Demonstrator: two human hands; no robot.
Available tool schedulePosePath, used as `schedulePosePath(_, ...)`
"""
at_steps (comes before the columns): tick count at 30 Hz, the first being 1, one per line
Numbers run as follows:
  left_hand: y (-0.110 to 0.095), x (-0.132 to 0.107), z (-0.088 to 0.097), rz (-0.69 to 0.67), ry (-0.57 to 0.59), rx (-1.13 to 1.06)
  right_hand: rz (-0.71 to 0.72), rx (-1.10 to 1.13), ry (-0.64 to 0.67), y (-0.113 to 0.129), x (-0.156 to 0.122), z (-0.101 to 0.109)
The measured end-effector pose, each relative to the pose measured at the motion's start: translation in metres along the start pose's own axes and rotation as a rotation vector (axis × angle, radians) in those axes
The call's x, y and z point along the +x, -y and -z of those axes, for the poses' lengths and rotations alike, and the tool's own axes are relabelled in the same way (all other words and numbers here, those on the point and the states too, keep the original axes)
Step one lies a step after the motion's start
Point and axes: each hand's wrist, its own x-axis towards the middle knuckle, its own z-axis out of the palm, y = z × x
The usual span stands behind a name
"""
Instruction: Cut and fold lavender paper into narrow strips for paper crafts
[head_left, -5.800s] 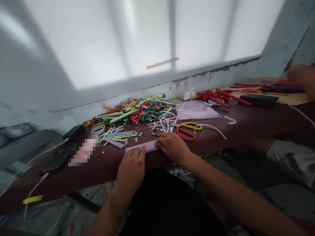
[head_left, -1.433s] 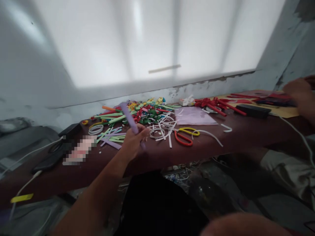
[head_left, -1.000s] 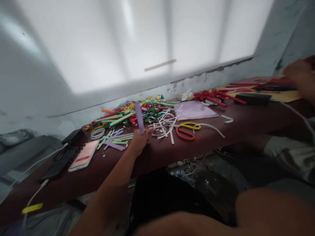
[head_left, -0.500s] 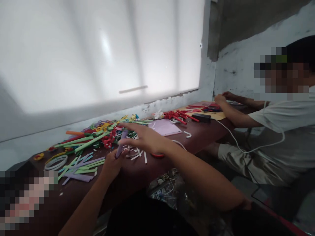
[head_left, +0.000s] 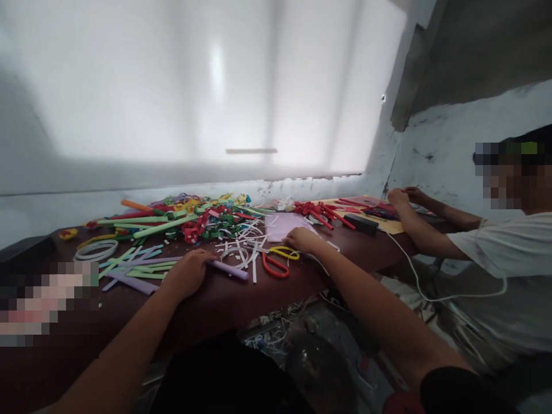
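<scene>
My left hand (head_left: 192,272) rests low over the table with its fingers closed round one end of a purple rolled paper tube (head_left: 230,270), which points right. My right hand (head_left: 305,240) is at the near edge of a light purple sheet of paper (head_left: 280,225), fingertips pinched down on it. Just in front of those fingers lie scissors (head_left: 276,265) with one red and one yellow handle loop. Loose white paper strips (head_left: 254,267) are scattered between my hands. Left of my left hand, green and purple paper strips (head_left: 142,267) lie crossed over each other.
Colourful curled paper pieces and green tubes (head_left: 166,226) are heaped along the wall. A white ring coil (head_left: 97,251) lies at left. Red paper pieces (head_left: 317,214), a black box (head_left: 361,224) and a white cable (head_left: 409,261) lie rightward. A co-worker (head_left: 509,253) sits at right.
My right hand has left the purple tube and moved right to the sheet. My left hand has lowered the tube from upright to nearly flat. The scissors show more fully, and the view has shifted.
</scene>
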Motion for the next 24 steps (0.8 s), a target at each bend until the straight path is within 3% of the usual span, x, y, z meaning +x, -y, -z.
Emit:
schedulePosePath(6,-0.007,-0.004,0.002,-0.003,0.013,0.032,0.006,-0.003,-0.013,-0.011,0.004,-0.005)
schedulePosePath(13,-0.021,-0.011,0.011,-0.096,0.007,-0.008,0.123,-0.042,-0.037,-0.015,0.009,-0.019)
schedulePosePath(19,-0.012,-0.009,0.003,-0.046,-0.027,0.007,0.126,-0.103,-0.115,-0.010,0.008,-0.023)
schedulePosePath(24,-0.007,-0.008,0.000,-0.039,0.014,0.005,0.132,-0.143,-0.074,-0.008,0.005,-0.021)
